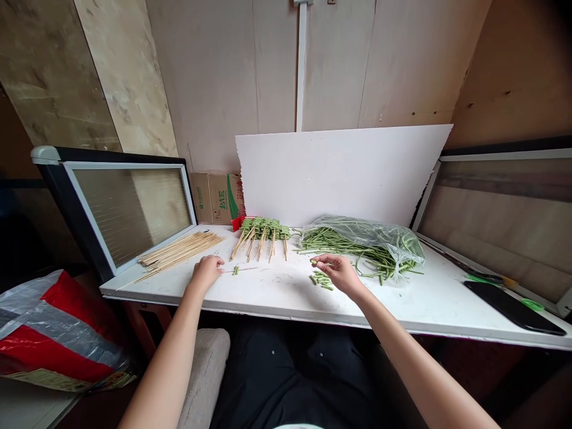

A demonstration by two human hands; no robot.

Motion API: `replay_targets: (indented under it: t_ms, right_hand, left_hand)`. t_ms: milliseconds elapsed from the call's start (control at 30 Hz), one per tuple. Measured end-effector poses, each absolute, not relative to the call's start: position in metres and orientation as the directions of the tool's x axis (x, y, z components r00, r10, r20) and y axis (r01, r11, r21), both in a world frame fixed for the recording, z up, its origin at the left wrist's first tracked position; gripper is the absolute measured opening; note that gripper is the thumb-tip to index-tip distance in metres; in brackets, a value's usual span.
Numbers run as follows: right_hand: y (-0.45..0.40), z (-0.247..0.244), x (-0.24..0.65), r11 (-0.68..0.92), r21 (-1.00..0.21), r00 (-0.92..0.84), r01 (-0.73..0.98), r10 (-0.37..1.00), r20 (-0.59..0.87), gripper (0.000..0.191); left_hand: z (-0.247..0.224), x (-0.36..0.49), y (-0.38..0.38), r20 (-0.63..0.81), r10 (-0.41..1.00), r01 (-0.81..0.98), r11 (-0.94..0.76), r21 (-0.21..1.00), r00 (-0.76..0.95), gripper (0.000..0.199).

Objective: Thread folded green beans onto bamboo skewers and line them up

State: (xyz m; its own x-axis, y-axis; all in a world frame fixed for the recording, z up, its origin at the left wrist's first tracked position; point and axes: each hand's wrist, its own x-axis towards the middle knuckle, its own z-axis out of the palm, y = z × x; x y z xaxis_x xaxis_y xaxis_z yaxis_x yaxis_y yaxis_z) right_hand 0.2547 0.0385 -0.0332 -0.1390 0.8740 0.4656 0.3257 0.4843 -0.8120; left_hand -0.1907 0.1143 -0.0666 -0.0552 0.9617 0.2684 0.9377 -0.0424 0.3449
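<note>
My left hand (208, 271) is closed on a thin wooden skewer (245, 269) that points right, with a short green bean piece (236, 270) on it. My right hand (334, 270) pinches a small green bean piece (314, 262) between thumb and fingers. Just below that hand lie several cut bean pieces (322, 280). Behind my hands, finished skewers of green pieces (266, 227) are stacked with their sticks toward me. Bare skewers (179, 253) lie in a pile to the left. Long green beans (339, 238) spill from a clear plastic bag (375, 229) on the right.
The white table (277, 298) has a black phone (513, 307) and scissors (485, 276) at its right. A cardboard box (214, 198) and white board (335, 173) stand at the back. Framed panels (134, 208) flank both sides. A red and silver bag (58, 333) sits lower left.
</note>
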Motion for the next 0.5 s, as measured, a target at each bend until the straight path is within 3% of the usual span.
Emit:
replay_targets:
  t_ms: [133,500]
  right_hand:
    - [0.043,-0.035,0.257,0.466,-0.840,-0.107,0.280,0.884,0.455,0.047]
    - [0.045,-0.035,0.261,0.439,-0.880,-0.031,0.184,0.897,0.441,0.056]
  left_hand:
    - [-0.077,-0.204,0.108,0.246,0.965,0.946,0.006,0.325,-0.091,0.010]
    - [-0.070,-0.186,0.108,0.347,0.936,0.928,-0.084,0.362,-0.051,0.023]
